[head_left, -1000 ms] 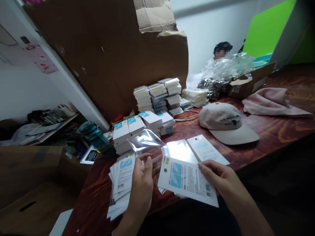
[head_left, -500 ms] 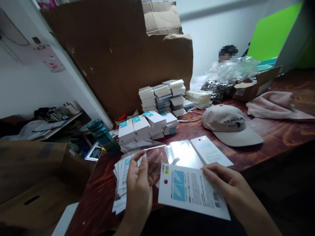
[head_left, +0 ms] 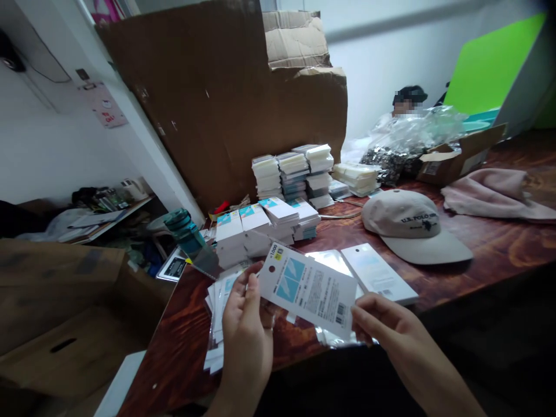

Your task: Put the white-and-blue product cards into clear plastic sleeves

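Note:
A white printed card (head_left: 306, 289) with a blue picture, a punched hole and a barcode is tilted in front of me. My right hand (head_left: 386, 324) pinches its lower right corner. My left hand (head_left: 247, 318) is closed on a clear plastic sleeve (head_left: 206, 263), which is hard to see; the card's hole end reaches its fingers. Whether the card end is inside the sleeve I cannot tell. Under the left hand lies a loose pile of bagged cards (head_left: 215, 341). Behind the held card are shiny clear sleeves (head_left: 328, 258) and a stack of white cards (head_left: 377, 272).
Stacks of cards (head_left: 249, 226) stand at the back, with taller stacks (head_left: 295, 174) behind them. A teal bottle (head_left: 185, 231) is at the left edge. A cap (head_left: 412, 226), a pink cloth (head_left: 490, 191) and an open carton (head_left: 463, 156) lie right. A person (head_left: 406, 104) sits beyond.
My right hand has brought the card up and left, so its hole end now meets my left hand's fingers. The left hand has stayed nearly in place; the view shifted slightly.

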`<state>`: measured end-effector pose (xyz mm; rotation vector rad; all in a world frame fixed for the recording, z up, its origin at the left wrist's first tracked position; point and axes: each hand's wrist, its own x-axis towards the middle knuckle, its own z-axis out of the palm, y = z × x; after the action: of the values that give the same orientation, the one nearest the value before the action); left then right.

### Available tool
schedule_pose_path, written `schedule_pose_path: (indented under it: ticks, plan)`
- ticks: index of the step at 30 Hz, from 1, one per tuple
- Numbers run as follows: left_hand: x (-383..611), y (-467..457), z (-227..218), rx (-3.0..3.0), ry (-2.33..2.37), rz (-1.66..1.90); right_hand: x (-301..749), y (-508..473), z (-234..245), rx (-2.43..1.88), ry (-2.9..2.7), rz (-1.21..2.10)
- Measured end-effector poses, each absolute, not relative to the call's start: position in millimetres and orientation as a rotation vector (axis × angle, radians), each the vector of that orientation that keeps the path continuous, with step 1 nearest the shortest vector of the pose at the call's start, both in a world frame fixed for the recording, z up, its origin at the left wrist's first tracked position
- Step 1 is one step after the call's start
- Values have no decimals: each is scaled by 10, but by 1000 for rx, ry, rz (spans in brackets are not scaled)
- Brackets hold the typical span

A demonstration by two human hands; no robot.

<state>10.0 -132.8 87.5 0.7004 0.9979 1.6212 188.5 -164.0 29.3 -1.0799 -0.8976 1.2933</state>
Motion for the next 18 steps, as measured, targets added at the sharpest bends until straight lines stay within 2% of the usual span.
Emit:
schedule_pose_path:
  ticks: [4, 11, 18]
  plan:
    - [103, -1362, 885, 714, 999, 1613, 1907, -1630, 280, -1056, -984, 1382]
    - [263, -1470, 791, 844, 1004, 1469, 1781, -1661, 295, -1010, -825, 1434]
    - [304, -1496, 764, 1027, 1100, 1295, 1755, -1678, 234, -1106, -797, 1265]
